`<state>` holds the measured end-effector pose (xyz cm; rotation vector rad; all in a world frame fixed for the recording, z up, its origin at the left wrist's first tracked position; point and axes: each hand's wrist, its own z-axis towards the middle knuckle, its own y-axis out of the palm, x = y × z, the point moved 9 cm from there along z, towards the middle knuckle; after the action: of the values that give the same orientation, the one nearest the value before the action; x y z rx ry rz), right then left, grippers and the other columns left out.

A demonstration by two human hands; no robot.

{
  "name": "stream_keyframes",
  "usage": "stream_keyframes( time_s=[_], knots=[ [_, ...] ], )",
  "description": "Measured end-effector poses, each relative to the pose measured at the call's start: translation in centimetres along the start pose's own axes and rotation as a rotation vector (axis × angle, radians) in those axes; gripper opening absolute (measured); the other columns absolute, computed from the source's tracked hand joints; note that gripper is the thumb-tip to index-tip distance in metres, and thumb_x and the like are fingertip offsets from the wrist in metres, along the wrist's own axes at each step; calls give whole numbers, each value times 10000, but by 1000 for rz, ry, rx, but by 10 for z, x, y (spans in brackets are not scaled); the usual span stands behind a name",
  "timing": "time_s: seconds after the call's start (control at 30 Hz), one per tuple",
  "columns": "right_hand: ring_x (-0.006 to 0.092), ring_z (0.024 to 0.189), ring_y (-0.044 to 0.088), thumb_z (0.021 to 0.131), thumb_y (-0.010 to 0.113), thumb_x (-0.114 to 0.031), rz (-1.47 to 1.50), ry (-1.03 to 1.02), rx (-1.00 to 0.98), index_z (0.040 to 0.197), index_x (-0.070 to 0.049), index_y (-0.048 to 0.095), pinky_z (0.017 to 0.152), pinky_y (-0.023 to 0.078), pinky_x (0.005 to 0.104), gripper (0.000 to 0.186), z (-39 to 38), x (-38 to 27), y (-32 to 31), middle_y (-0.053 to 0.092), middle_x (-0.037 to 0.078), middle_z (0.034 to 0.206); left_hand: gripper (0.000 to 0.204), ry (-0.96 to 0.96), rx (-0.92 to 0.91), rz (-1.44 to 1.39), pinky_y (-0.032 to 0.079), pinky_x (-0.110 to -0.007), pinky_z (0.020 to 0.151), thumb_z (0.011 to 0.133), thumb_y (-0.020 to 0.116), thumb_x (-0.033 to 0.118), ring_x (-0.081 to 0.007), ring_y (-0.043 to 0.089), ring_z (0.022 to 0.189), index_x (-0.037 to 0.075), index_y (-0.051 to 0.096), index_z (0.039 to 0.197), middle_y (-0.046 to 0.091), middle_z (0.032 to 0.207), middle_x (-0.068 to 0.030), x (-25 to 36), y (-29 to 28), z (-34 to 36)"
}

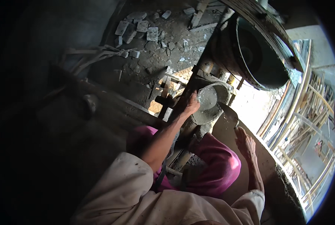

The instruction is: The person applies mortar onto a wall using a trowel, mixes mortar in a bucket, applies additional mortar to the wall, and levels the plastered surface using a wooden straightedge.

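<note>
My left hand (191, 104) grips the left rim of a round, mortar-caked pan (208, 103) holding grey mortar, tilted at the middle of the view. My right hand (245, 143), lower to the right, is closed on the handle of a trowel (227, 113), whose dark, dirty blade points up-left at the pan's right rim. A large dark drum (263, 56) lies tipped on its side above and right of the pan, with a weathered board along its top.
Broken blocks (152, 34) and rubble lie on the floor at the back. Timber pieces and an opening are beside the pan. A concrete ledge (272, 180) runs down the right, with bundled poles (314, 123) below in daylight. A dark wall (85, 30) stands at the left.
</note>
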<state>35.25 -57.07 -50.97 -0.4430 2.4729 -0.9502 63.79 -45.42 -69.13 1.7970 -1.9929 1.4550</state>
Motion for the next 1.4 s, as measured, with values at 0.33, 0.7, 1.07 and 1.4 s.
stream_keyframes(
  time_s=[0.33, 0.7, 1.07, 1.4],
  knots=[
    [92, 510, 523, 880, 699, -222, 1224, 386, -138, 1268, -77, 449, 439, 431, 236, 483, -250, -64, -106, 553, 39, 773, 727, -243, 317, -124, 464, -453, 894, 780, 678, 190, -410, 583, 1039, 22, 321, 1391, 576, 1183, -260, -48, -165, -153],
    [92, 456, 478, 889, 679, -147, 903, 31, -391, 1106, -118, 459, 389, 393, 254, 310, -261, -279, -239, 491, -9, 681, 630, -977, 942, -1063, 551, -403, 697, 853, 693, 490, -267, 617, 1020, 73, 511, 1288, 592, 1175, -117, 18, -450, -548],
    [286, 721, 567, 762, 714, -175, 88, -574, -692, 927, -25, 486, 626, 471, 440, 319, -238, -491, -331, 485, 122, 820, 550, -1234, 1741, -151, 492, -347, 831, 949, 546, 515, -188, 617, 901, 2, 634, 1126, 649, 974, -123, 91, -515, -854],
    [372, 938, 618, 921, 603, -368, -338, -1438, -849, 1064, -47, 574, 745, 512, 467, 352, -465, -661, -249, 609, 189, 923, 479, 103, 2245, -1618, 484, -444, 967, 979, 559, 332, -303, 592, 1138, -25, 534, 1299, 595, 1269, -164, 155, -421, -973]
  ],
)
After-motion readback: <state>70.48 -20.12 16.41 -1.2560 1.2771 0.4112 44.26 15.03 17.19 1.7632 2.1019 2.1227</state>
